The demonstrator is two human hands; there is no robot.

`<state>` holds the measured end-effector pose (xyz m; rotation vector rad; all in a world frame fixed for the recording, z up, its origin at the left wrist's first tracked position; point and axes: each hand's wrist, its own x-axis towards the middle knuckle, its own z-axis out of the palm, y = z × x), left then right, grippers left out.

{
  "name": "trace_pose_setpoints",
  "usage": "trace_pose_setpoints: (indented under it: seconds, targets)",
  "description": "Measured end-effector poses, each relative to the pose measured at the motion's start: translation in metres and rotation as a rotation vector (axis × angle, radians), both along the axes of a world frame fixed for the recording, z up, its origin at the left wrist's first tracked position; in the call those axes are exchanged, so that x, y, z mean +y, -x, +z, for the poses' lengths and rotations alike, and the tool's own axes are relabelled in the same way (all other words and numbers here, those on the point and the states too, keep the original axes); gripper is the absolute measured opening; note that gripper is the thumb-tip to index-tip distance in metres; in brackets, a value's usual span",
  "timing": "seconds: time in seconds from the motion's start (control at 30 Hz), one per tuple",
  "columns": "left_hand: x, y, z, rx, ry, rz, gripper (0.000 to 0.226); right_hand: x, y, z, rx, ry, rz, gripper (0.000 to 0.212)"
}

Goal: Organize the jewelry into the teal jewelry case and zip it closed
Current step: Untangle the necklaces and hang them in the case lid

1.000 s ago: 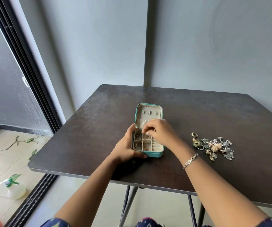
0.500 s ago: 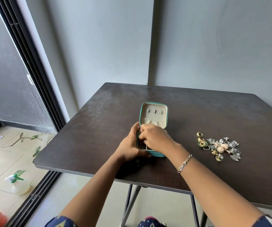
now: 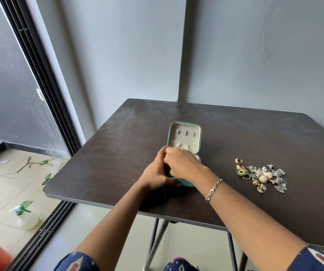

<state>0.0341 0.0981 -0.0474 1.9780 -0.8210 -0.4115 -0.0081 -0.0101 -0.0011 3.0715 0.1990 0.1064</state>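
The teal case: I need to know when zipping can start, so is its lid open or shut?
Open. The teal jewelry case has its lid upright, cream lining showing.

Case (image 3: 184,137) tray and right hand (image 3: 182,165) fingers hidden; jewelry pile (image 3: 262,176) pieces too small to tell

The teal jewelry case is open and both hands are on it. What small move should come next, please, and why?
Probably the right hand should lift out of the teal jewelry case and reach to the pile of jewelry at its right. The lid stands open, the pile lies on the table apart from the case, and the left hand already steadies the tray's left side.
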Motion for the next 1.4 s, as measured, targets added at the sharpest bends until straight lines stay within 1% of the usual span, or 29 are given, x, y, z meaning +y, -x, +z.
trace_pose_setpoints:
  seconds: [0.07,0.17,0.23,0.3,0.37,0.4,0.43,0.53,0.63,0.7,0.77,0.87,0.93,1.1,1.27,1.4]
  targets:
    - [0.0,-0.001,0.0,-0.001,0.0,-0.02,0.115,-0.005,0.001,0.0,0.033,-0.101,-0.013,0.018]
    - [0.001,-0.003,0.0,0.017,-0.003,-0.053,0.117,-0.018,0.003,0.006,0.061,-0.389,-0.054,0.001]
    - [0.0,-0.003,0.001,0.047,-0.005,-0.078,0.114,-0.026,0.004,0.013,0.047,-0.594,-0.109,0.004]
    - [0.0,-0.005,0.001,0.072,-0.015,-0.106,0.113,-0.034,0.005,0.021,0.03,-0.75,-0.151,0.006]
    - [0.002,-0.003,0.007,0.051,-0.072,-0.121,0.116,-0.04,0.007,0.029,0.021,-0.886,-0.162,0.014]
    - [0.004,-0.001,0.011,0.04,-0.097,-0.11,0.113,-0.042,0.008,0.033,0.02,-0.935,-0.163,0.018]
    - [0.005,0.002,0.015,0.037,-0.09,-0.081,0.103,-0.043,0.008,0.037,0.021,-0.971,-0.16,0.02]
    - [0.005,0.005,0.022,0.009,0.076,0.056,0.064,-0.046,0.01,0.048,0.021,-1.052,-0.141,0.022]
    - [0.0,0.007,0.039,0.08,0.295,0.112,0.03,-0.048,0.01,0.06,0.0,-1.123,-0.102,0.025]
    - [-0.005,0.01,0.054,0.098,0.405,0.131,0.017,-0.049,0.013,0.068,-0.007,-1.138,-0.073,0.025]
    - [-0.01,0.011,0.067,0.098,0.467,0.124,0.013,-0.05,0.016,0.076,-0.016,-1.123,-0.053,0.024]
    - [-0.017,0.012,0.078,0.11,0.503,0.097,0.007,-0.051,0.022,0.086,-0.05,-1.074,-0.038,0.024]
    - [-0.021,0.013,0.085,0.107,0.51,0.081,0.011,-0.052,0.026,0.092,-0.06,-1.085,-0.025,0.024]
    - [-0.026,0.018,0.097,0.094,0.519,0.093,0.01,-0.057,0.035,0.106,-0.093,-1.187,-0.05,0.017]
    - [-0.028,0.021,0.096,0.119,0.504,0.117,0.015,-0.063,0.044,0.122,-0.126,-1.353,-0.058,0.019]
    - [-0.03,0.024,0.091,0.156,0.506,0.142,0.014,-0.065,0.054,0.136,-0.188,-1.417,-0.022,0.019]
